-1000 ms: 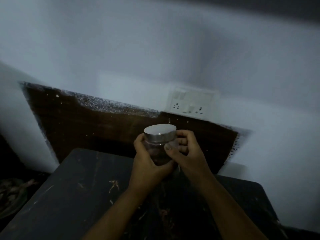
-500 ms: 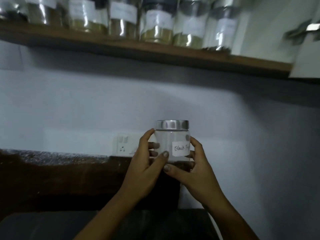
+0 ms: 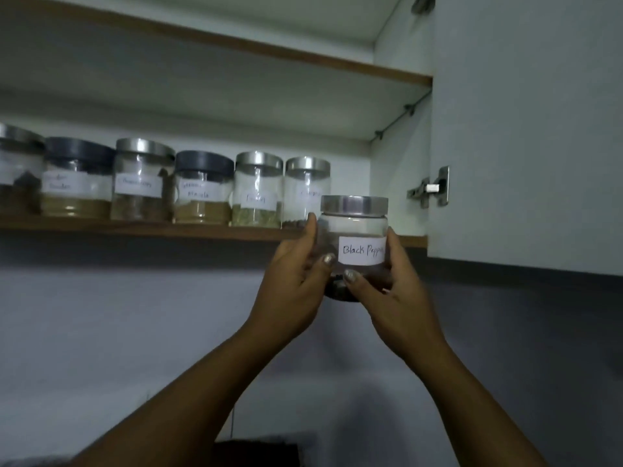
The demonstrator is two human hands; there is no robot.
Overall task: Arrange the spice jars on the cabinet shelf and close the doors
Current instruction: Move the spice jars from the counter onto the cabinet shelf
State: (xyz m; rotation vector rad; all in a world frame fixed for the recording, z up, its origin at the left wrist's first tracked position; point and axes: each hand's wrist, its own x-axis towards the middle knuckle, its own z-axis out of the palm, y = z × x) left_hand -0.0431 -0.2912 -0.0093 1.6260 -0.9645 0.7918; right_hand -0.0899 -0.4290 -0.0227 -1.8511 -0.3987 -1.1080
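Centre right of the frame: a left hand and a right hand grasp a clear glass jar between them, fingers curled round its sides and thumbs across the lower front. The jar is upright, has a silver lid and a white label reading "Black Pepper", and holds a shallow dark layer at the bottom. It is in the air in front of the wooden front edge of the cabinet shelf, its base below that edge and its lid above it.

Behind the jar, the shelf has open room between the last jar in the row and the cabinet's right side wall. Further right, the white cabinet door stands open on a metal hinge.

Leftward along the shelf, labelled jars stand close together:
- a silver-lidded one with greenish contents;
- a dark-lidded one with tan powder;
- a silver-lidded one, contents unclear;
- a dark-lidded one with tan powder;
- one cut off at the left edge.

An upper shelf crosses the top. A grey wall fills the frame below.
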